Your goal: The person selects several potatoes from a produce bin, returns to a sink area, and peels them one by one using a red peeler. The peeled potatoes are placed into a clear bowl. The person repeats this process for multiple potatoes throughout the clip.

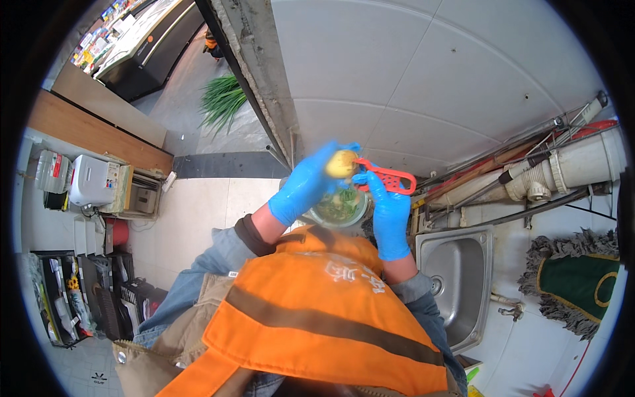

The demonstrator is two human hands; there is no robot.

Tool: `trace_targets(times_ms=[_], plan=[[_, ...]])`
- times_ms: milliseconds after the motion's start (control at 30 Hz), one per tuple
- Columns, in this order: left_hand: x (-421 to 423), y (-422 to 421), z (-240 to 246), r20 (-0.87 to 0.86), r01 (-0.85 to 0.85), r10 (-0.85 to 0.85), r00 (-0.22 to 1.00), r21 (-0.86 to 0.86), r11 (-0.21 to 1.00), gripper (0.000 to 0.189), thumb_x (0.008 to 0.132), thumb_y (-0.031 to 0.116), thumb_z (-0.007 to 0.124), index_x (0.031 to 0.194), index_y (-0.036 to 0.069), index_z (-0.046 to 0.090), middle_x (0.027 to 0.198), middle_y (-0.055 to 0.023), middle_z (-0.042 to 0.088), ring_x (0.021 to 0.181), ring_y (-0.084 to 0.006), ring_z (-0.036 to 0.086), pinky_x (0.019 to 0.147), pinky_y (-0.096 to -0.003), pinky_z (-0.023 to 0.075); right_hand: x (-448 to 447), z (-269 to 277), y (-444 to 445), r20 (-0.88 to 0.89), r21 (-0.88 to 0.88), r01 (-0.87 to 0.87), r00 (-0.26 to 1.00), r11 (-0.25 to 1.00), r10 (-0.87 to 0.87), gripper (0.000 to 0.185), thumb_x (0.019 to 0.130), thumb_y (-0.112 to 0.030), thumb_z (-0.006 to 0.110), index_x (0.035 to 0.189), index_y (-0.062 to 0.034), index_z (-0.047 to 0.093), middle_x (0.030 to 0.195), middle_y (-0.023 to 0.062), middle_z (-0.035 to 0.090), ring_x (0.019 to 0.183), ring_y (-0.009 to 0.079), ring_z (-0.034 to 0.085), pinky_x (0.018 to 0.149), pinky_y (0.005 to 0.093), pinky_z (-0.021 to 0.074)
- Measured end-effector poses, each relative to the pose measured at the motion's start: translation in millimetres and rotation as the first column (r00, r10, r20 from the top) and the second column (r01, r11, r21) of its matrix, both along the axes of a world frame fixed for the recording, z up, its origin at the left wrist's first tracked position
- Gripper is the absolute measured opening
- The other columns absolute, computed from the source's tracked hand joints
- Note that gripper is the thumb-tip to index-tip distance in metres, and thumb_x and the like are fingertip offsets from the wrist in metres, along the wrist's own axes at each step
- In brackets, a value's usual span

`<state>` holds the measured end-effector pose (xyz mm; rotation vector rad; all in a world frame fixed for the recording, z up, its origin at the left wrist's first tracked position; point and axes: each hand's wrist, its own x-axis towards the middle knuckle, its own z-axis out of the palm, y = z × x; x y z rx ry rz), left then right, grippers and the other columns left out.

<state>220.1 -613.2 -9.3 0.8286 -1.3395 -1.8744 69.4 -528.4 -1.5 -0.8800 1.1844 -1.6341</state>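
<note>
A yellowish, roundish vegetable, likely a potato (342, 164), is held in my left hand (307, 178), which wears a blue glove and is blurred. My right hand (389, 213), gloved in blue too, grips a red plastic peeler (394, 180) with holes in its handle. The peeler's head is against or very close to the right side of the potato; its blade is hidden. Below both hands stands a round bin (364, 218) containing green leafy scraps and pale bits. The orange apron (317, 307) on my body covers the lower middle of the view.
A stainless steel sink (459, 278) is at the right, with a grey-fringed mop head (570, 283) beyond it. White pipes (540, 173) and poles run along the wall. Green onions (223, 101) lie on the floor past the doorway. Black crates (59, 297) stand at left.
</note>
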Motion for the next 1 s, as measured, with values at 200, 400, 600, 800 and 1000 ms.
trace_targets(times_ms=[200,400,600,800,1000], plan=[[-6,8,7,0.133,-0.197,0.251,0.959,-0.324,0.925,0.032,0.098,0.019,0.052,0.126,0.005,0.062,0.132,-0.0085,0.059,0.111,-0.0166,0.061,0.094,-0.0312,0.0497,13,-8,2,0.043,-0.031,-0.070,0.997,0.997,0.071,0.030,0.092,-0.010,0.068,0.117,0.0061,0.065,0.105,0.0064,0.070,0.091,0.0112,0.065,0.083,0.0270,0.0524],[-1,6,10,-0.141,0.024,0.017,0.990,0.282,0.959,0.045,0.106,0.036,0.042,0.127,-0.001,0.058,0.125,-0.0132,0.064,0.105,-0.0177,0.066,0.081,-0.0283,0.0564,-12,-4,-2,0.147,0.118,-0.075,0.987,0.990,0.057,0.024,0.097,-0.019,0.061,0.093,0.0016,0.073,0.093,0.0044,0.071,0.085,0.0082,0.061,0.074,0.0270,0.0487],[-5,7,9,0.164,-0.111,0.196,0.967,-0.423,0.899,0.046,0.107,0.037,0.039,0.123,0.001,0.062,0.114,-0.0099,0.066,0.101,-0.0165,0.064,0.089,-0.0302,0.0516,-1,-8,1,-0.060,0.031,-0.120,0.991,0.992,0.121,0.027,0.096,-0.022,0.064,0.101,0.0026,0.073,0.091,0.0035,0.070,0.082,0.0078,0.062,0.071,0.0238,0.0491],[-5,3,8,0.112,-0.038,0.043,0.993,-0.044,0.998,0.044,0.107,0.037,0.040,0.114,0.001,0.065,0.111,-0.0085,0.067,0.092,-0.0133,0.063,0.079,-0.0274,0.0521,-19,0,-3,0.127,0.066,-0.017,0.992,0.998,0.008,0.028,0.098,-0.022,0.060,0.092,0.0011,0.075,0.079,0.0032,0.070,0.074,0.0071,0.061,0.068,0.0243,0.0473],[-11,1,23,-0.193,-0.077,0.089,0.977,0.070,0.995,0.046,0.103,0.042,0.045,0.125,0.005,0.063,0.119,-0.0073,0.066,0.102,-0.0143,0.063,0.075,-0.0311,0.0553,-4,5,-4,-0.146,-0.033,-0.127,0.982,0.991,0.121,0.031,0.093,-0.010,0.066,0.121,0.0033,0.064,0.095,0.0072,0.071,0.085,0.0133,0.066,0.081,0.0276,0.0530]])
